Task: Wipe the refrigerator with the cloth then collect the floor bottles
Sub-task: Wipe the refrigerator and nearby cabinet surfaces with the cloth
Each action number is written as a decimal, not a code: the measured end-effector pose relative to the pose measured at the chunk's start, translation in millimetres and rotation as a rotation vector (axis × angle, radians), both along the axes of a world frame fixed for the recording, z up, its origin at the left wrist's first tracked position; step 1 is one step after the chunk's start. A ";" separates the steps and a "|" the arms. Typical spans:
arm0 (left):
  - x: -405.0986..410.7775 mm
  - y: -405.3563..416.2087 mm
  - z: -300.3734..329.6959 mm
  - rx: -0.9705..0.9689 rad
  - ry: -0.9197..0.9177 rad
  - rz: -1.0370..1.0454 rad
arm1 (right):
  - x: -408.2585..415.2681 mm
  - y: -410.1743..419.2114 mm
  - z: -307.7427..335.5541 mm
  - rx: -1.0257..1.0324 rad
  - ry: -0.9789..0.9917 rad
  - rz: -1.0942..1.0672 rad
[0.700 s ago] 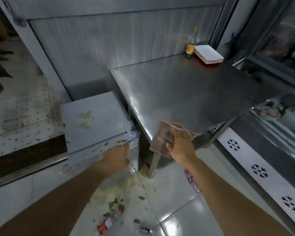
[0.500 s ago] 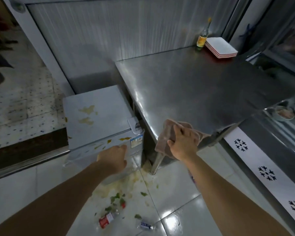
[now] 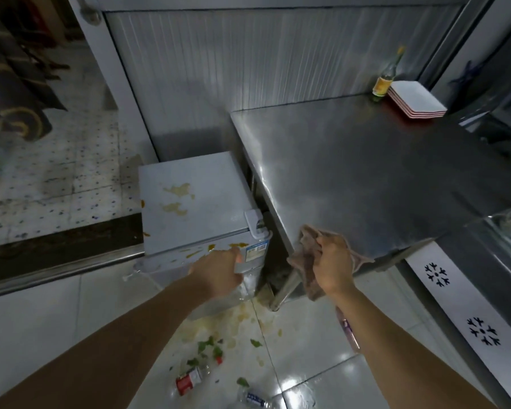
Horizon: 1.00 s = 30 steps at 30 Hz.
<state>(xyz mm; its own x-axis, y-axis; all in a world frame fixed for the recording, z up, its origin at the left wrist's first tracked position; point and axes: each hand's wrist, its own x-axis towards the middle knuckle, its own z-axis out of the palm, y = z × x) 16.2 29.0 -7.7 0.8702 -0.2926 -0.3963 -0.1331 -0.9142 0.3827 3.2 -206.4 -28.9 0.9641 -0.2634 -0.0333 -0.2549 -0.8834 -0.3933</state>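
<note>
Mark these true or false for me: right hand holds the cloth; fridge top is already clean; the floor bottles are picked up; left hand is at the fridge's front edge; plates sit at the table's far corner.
1. The right hand holds the cloth: true.
2. The refrigerator top is clean: false, yellowish stains show on it.
3. The floor bottles are collected: false, a red-label bottle and a clear bottle lie on the floor.
4. The left hand is at the refrigerator's front edge: true.
5. The plates sit at the table's far corner: true.

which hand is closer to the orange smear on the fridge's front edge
Left. The left hand rests on the refrigerator just below the orange smear; the right hand grips the cloth beside the table.
</note>
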 end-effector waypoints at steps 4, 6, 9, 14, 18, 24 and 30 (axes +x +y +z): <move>3.4 -23.1 8.0 -0.406 0.128 0.079 | -4.5 26.8 22.9 0.185 -0.134 0.012; 4.7 -24.4 17.5 -0.526 0.174 0.102 | -3.4 45.9 40.5 0.265 -0.246 0.007; 11.9 -12.2 37.1 -0.735 0.315 0.302 | -0.4 81.8 66.4 0.403 -0.284 -0.011; 24.0 38.5 72.7 -1.053 0.499 0.647 | 7.7 134.8 88.2 0.695 -0.159 -0.045; 27.3 74.7 81.2 -1.032 0.456 0.557 | 13.6 158.9 86.7 0.999 0.113 -0.131; 43.4 103.5 82.6 -0.894 0.322 0.452 | 33.9 174.2 62.7 1.285 0.237 -0.154; 60.0 107.7 71.3 -0.907 0.249 0.553 | 45.9 170.2 33.2 1.432 0.391 -0.056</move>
<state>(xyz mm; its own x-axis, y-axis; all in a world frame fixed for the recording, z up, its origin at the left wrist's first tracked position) 76.2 136.8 63.6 0.8966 -0.1574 -0.4138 0.3843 -0.1877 0.9039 49.2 -36.2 4.3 0.8229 0.1805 -0.5387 -0.5670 0.2002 -0.7990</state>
